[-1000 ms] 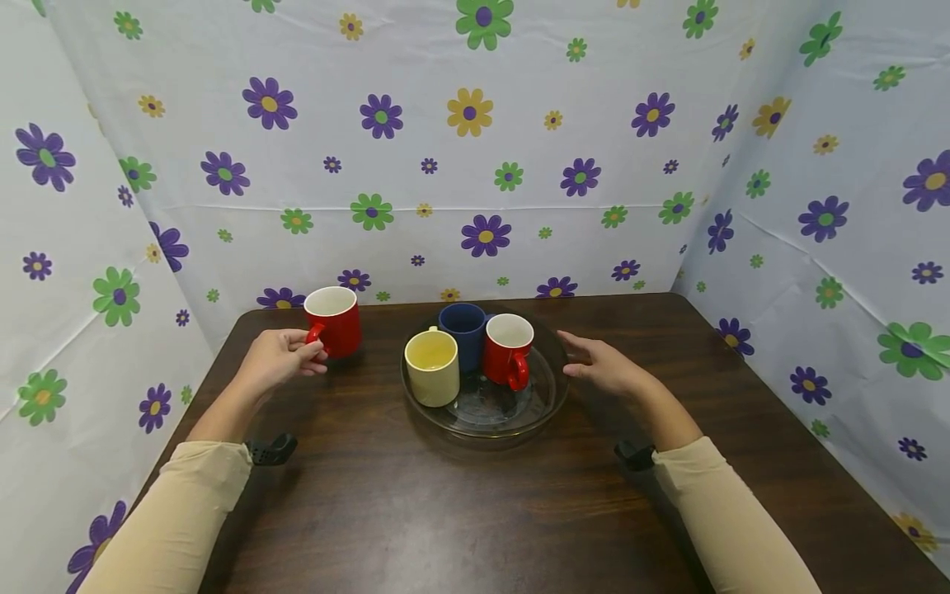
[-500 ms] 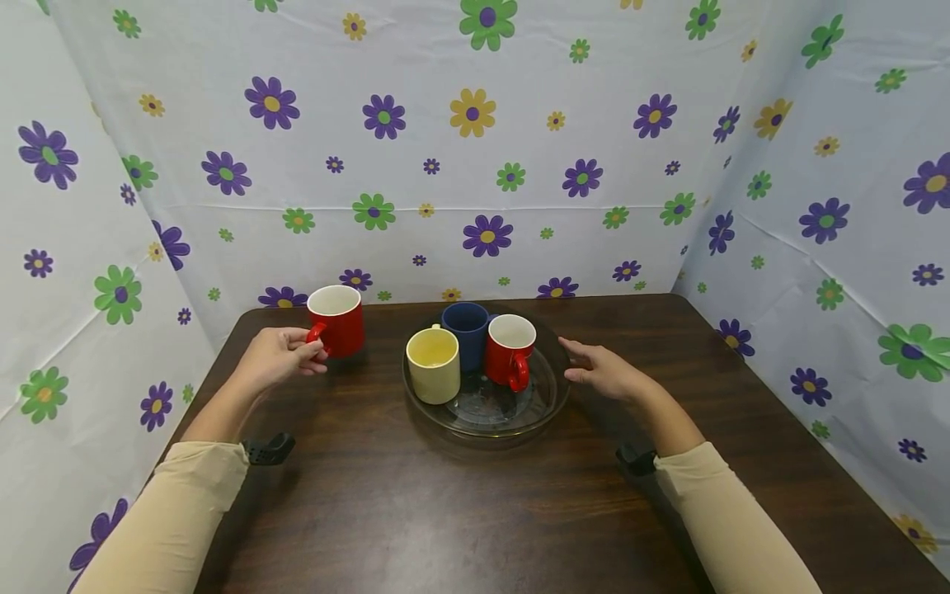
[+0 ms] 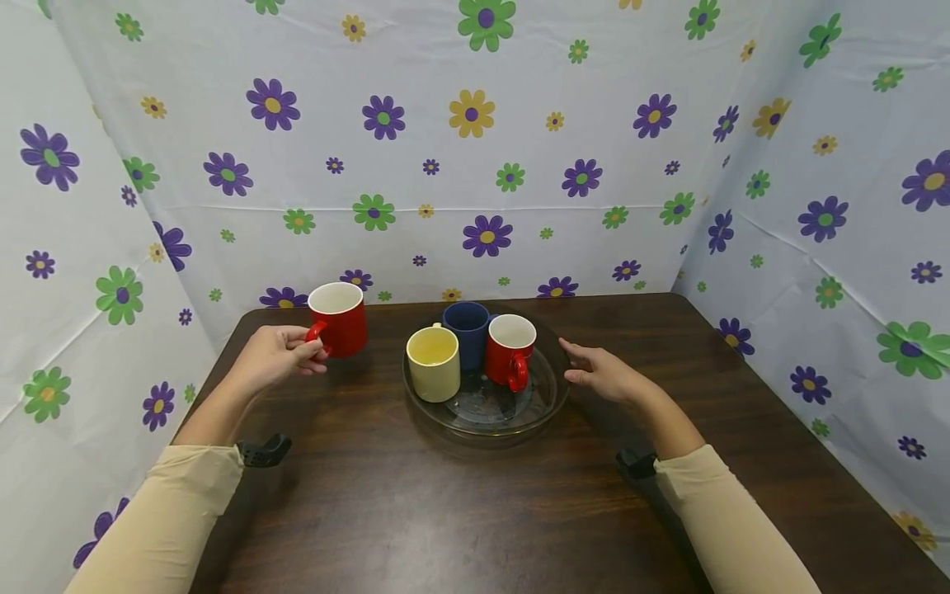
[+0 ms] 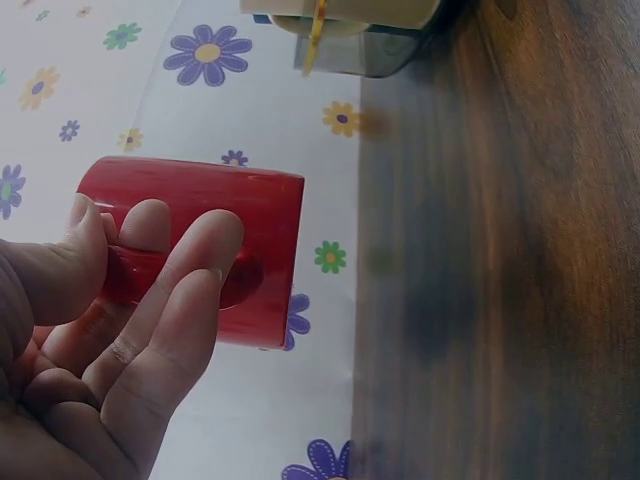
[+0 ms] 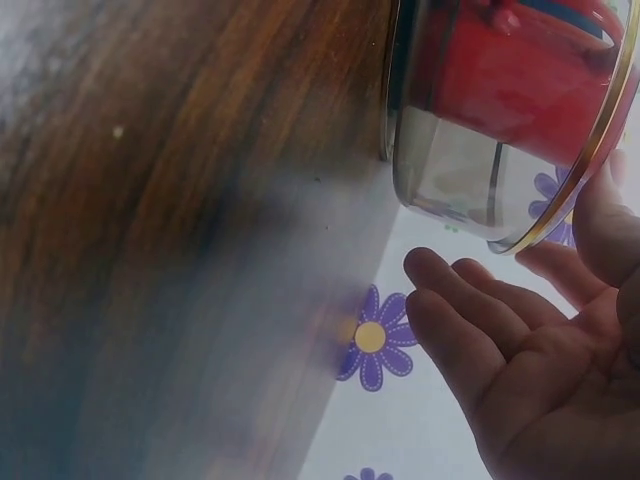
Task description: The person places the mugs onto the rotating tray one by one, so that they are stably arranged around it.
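Note:
A red mug (image 3: 345, 330) with a white inside hangs upright above the table at the back left. My left hand (image 3: 278, 358) pinches its handle between thumb and fingers, plainly seen in the left wrist view. A clear glass dish (image 3: 475, 422) stands at the middle of the table. Inside it are a pale yellow mug (image 3: 435, 371), a dark blue mug (image 3: 467, 337) behind, and a smaller red mug (image 3: 506, 356) at the right. My right hand (image 3: 607, 373) is at the dish's right rim, fingers extended; thumb and forefinger are at the rim in the right wrist view.
The dark wooden table (image 3: 445, 511) reaches toward me in front of the dish. A white cloth (image 3: 416, 165) printed with flowers hangs behind the table and along both sides. Black bands (image 3: 265, 451) sit on both wrists.
The red mug in my left hand has risen slightly and shifted a little to the right. My right hand, the dish and its mugs look almost still.

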The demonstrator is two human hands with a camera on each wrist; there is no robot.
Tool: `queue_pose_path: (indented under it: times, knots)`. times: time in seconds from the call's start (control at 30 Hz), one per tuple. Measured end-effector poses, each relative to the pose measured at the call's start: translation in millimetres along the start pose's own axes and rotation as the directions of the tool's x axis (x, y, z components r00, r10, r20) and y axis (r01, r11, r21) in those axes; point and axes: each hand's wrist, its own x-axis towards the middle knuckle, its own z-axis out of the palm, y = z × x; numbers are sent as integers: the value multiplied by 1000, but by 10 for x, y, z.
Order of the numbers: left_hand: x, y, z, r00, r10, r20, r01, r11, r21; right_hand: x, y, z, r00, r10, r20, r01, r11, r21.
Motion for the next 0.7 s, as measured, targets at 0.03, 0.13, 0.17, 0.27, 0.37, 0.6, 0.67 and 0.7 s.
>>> queue_pose_path:
  times: [0.03, 0.13, 0.17, 0.27, 0.37, 0.6, 0.67, 0.7]
  knots:
    - [-9, 15, 0, 1000, 3, 1, -3, 1000, 1, -4, -2, -1, 1000, 4, -2, -4, 1000, 7]
    - [-38, 64, 0, 1000, 7, 0, -7, 1000, 3, -12, 5, 0, 1000, -3, -4, 3, 1000, 6]
    - [-49, 81, 1, 1000, 10, 1, -10, 1000, 5, -13, 8, 2, 1000, -4, -5, 4, 1000, 7]
    - [-71, 118, 3, 1000, 21, 5, -21, 1000, 11, -12, 15, 11, 1000, -3, -9, 3, 1000, 3]
    - [-90, 152, 9, 1000, 29, 12, -29, 999, 14, -14, 16, 15, 1000, 4, -13, -4, 1000, -5]
    - [-143, 242, 25, 999, 46, 28, -47, 999, 15, -10, 23, 23, 1000, 6, -16, -6, 1000, -3]
    - [-154, 263, 22, 998, 51, 31, -52, 998, 20, -8, 28, 22, 1000, 5, -17, -5, 1000, -4]
    - [-160, 274, 20, 998, 53, 32, -54, 998, 20, -9, 29, 22, 1000, 4, -17, -4, 1000, -6]
